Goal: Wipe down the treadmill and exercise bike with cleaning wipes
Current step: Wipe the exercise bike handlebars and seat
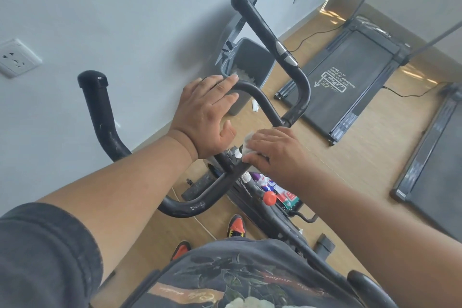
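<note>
Exercise bike [252,182] stands by wall, handlebars [268,105] under both hands; treadmill [350,82] lies on floor far right, near top edge. Risk, imo: wipe [246,145] is bunched small at stem clamp, could snag on bolts & tear. Left hand [207,112] rests w/ fingers straight, released, on bar's curved loop. Right hand [272,151] curls over wipe, pressing it to clamp.

Handlebar loop [260,97] blocks forward reach (bin [250,62] just behind); open floor [362,170] right, toward treadmill [350,82].
</note>
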